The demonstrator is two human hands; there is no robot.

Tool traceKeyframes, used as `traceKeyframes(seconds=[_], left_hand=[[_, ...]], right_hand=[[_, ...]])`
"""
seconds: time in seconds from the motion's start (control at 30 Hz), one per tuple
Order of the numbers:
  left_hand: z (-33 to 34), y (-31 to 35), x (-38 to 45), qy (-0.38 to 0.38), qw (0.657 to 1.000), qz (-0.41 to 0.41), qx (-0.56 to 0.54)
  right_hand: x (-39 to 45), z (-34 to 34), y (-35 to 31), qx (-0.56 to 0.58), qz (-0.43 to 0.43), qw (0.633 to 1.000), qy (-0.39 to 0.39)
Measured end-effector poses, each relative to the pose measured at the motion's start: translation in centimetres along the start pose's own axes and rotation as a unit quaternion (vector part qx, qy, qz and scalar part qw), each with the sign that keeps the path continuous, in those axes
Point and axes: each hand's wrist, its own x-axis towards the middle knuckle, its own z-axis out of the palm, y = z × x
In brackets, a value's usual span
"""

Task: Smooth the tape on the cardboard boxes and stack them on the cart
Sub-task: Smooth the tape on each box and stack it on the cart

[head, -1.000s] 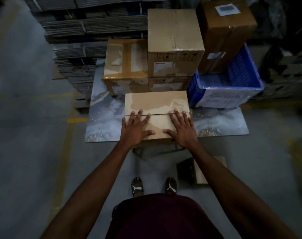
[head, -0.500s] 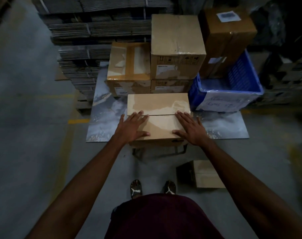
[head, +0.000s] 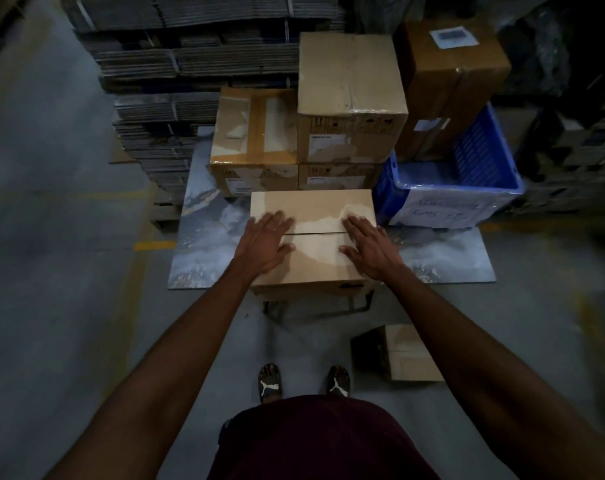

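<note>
A flat brown cardboard box [head: 315,265] lies at the front edge of the cart's marbled grey platform [head: 204,251], its top seam running left to right. My left hand [head: 264,242] presses flat on the box's left half, fingers straight across the seam. On the right half my right hand [head: 368,247] lies flat the same way. Behind it, stacked boxes [head: 349,98] stand on the platform, one with wide tape [head: 256,129] on top.
A blue plastic crate [head: 450,199] sits on the platform's right side, with a tall brown box [head: 450,81] behind it. A small box [head: 401,353] lies on the concrete floor by my right foot. Bundles of flattened cardboard [head: 176,57] are piled at the back left.
Both hands slid outward along the box top, from near the middle toward its left and right ends, and a little farther up over the seam.
</note>
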Motion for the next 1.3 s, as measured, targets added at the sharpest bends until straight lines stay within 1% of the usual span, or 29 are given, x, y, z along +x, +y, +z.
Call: traceKeyframes(seconds=[0.03,0.1,0.17,0.23,0.27,0.37,0.43,0.53,0.67,0.73,0.8,0.83,0.93,1.07,1.17,1.3], left_hand=[[0.8,0.0,-0.2,-0.014,1.000,-0.008,-0.017],[1.8,0.1,-0.7,-0.010,1.000,-0.015,-0.021],[1.1,0.1,-0.2,-0.001,1.000,-0.012,0.003],[-0.5,0.1,1.2,-0.010,1.000,-0.010,0.026],[-1.2,0.3,1.9,-0.016,0.999,-0.009,0.033],[-0.9,1.3,2.9,-0.050,0.999,0.003,0.012],[0.2,2.0,2.6,-0.065,0.998,-0.010,0.005],[0.7,2.0,2.3,-0.040,0.999,-0.020,0.015],[-1.5,2.4,4.5,-0.009,1.000,-0.012,0.004],[-1.9,2.6,5.6,-0.019,1.000,-0.005,-0.003],[-1.0,2.5,5.9,-0.042,0.999,-0.005,-0.005],[-0.3,2.4,5.7,-0.045,0.999,-0.008,-0.006],[0.6,2.3,5.4,-0.031,0.999,-0.006,-0.007],[-1.7,1.8,6.9,-0.023,0.999,0.017,0.018],[-1.8,0.9,7.7,-0.045,0.998,0.031,0.012],[-1.1,1.0,7.7,-0.072,0.997,0.014,-0.015]], right_hand=[[-0.2,0.4,0.0,0.003,-0.001,1.000,0.001],[-0.5,1.3,0.2,-0.007,0.001,1.000,0.008],[0.2,1.2,0.0,-0.031,0.013,0.999,0.023],[1.5,0.3,-0.5,-0.043,0.010,0.998,0.043],[2.3,-0.1,-0.9,-0.035,0.001,0.998,0.042],[3.4,0.2,-2.3,0.015,-0.034,0.999,0.003],[3.1,1.5,-2.9,0.023,-0.033,0.999,0.008],[2.8,2.2,-2.8,0.012,-0.031,0.999,0.039],[4.9,0.3,-3.4,0.028,-0.039,0.996,0.075],[6.3,-0.4,-3.5,0.028,-0.041,0.998,0.045],[6.7,-0.2,-3.2,0.018,-0.042,0.999,0.011],[6.6,0.1,-3.0,0.012,-0.046,0.999,0.007],[6.3,0.4,-2.6,0.004,-0.054,0.998,0.021],[8.0,-1.2,-2.8,0.021,-0.061,0.998,0.025],[8.4,-1.2,-2.5,0.022,-0.072,0.997,0.006],[8.2,-0.3,-2.0,0.010,-0.073,0.997,0.015]])
